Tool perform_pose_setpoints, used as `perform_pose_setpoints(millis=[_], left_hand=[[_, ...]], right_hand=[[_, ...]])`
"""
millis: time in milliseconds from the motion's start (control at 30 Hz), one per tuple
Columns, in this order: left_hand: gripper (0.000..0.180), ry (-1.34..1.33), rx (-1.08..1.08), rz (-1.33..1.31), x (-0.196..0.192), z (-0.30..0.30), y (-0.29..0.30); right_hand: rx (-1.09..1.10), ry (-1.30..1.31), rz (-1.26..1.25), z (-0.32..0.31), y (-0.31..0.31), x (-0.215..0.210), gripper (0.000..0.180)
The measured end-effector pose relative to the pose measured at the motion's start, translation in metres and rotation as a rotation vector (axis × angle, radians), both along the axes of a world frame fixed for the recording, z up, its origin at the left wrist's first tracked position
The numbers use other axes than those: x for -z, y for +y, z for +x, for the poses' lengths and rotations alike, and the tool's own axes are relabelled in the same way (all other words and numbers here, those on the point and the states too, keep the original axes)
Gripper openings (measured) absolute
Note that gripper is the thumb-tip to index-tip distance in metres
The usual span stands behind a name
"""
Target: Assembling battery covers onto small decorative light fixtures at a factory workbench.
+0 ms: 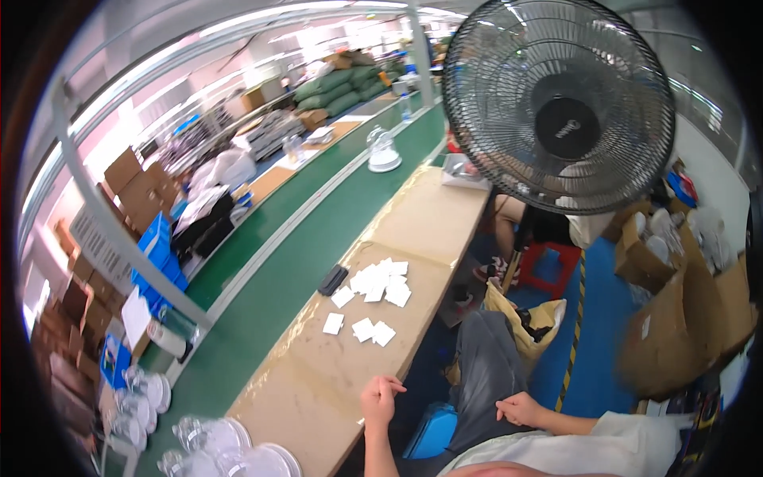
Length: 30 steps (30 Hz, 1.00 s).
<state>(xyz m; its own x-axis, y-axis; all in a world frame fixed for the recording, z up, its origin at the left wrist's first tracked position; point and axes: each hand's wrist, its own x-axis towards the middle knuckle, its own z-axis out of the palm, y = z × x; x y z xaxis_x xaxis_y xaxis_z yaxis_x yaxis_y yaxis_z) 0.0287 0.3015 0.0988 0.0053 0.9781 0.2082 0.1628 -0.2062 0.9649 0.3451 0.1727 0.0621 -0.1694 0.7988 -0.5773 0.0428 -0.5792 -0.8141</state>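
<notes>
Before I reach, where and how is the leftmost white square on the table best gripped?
Probably by two opposite edges, left hand coming from above on the near side: this white square lies flat, its edges uncovered, apart from the pile.

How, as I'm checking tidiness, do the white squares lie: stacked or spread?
Spread: most white squares overlap in a loose heap on the table, with a few lying apart.

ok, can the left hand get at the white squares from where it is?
Looks like yes: the left hand is at the edge of the bench, and no object shows between it and the nearest white squares. Exact reach is hard to judge here.
</notes>
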Motion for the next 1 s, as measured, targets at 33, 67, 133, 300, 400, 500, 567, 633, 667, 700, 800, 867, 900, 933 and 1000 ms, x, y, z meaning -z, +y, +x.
perform_pose_setpoints(millis=[33, 67, 133, 300, 400, 500, 567, 633, 667, 700, 800, 867, 900, 933, 1000], left_hand=[[0.048, -0.040, -0.002, -0.001, -0.005, -0.001, 0.001], [0.050, -0.092, -0.019, -0.098, -0.007, 0.000, -0.001], [0.050, -0.050, -0.036, -0.065, -0.007, 0.001, 0.001], [0.038, -0.165, -0.052, -0.292, -0.007, -0.010, 0.014], [0.024, -0.422, -0.073, -0.290, -0.017, -0.008, 0.023], [0.019, -0.423, -0.085, -0.304, -0.007, -0.008, 0.026], [0.019, -0.405, -0.079, -0.206, -0.006, -0.001, 0.027], [0.019, -0.389, -0.127, -0.189, -0.002, -0.002, 0.021], [0.019, -0.377, -0.157, -0.162, 0.000, -0.004, 0.020], [0.019, -0.383, -0.159, -0.186, 0.000, -0.001, 0.020], [0.020, -0.206, -0.136, -0.199, -0.009, 0.009, 0.018], [0.017, -0.203, -0.107, -0.126, -0.010, 0.012, 0.019], [0.017, -0.203, -0.109, -0.136, -0.007, 0.011, 0.019], [0.016, -0.127, -0.090, -0.094, -0.004, 0.011, 0.020], [0.015, -0.050, -0.070, -0.060, -0.003, 0.012, 0.020]], right_hand=[[-0.006, 0.018, -0.003, 0.001, 0.002, 0.002, 0.036], [-0.018, 0.054, -0.022, 0.006, 0.002, 0.003, 0.035], [-0.036, 0.109, -0.040, 0.014, 0.000, 0.008, 0.035], [-0.021, 0.210, -0.040, 0.026, -0.007, 0.015, 0.034], [-0.049, 0.188, 0.015, 0.023, -0.005, 0.015, 0.036], [-0.070, 0.125, 0.067, 0.025, 0.000, 0.014, 0.037], [-0.039, 0.106, 0.074, 0.026, -0.001, 0.011, 0.038], [-0.019, 0.171, 0.123, 0.025, -0.004, 0.013, 0.038], [-0.036, 0.197, 0.116, 0.022, -0.003, 0.015, 0.038], [-0.041, 0.214, 0.099, 0.022, -0.004, 0.010, 0.038], [-0.097, 0.232, 0.093, 0.026, -0.006, 0.011, 0.036], [-0.110, 0.250, 0.051, 0.028, -0.007, 0.009, 0.035], [-0.106, 0.245, 0.056, 0.028, -0.009, 0.008, 0.035], [-0.103, 0.240, 0.063, 0.027, -0.011, 0.008, 0.034], [-0.095, 0.235, 0.078, 0.025, -0.013, 0.008, 0.033]])
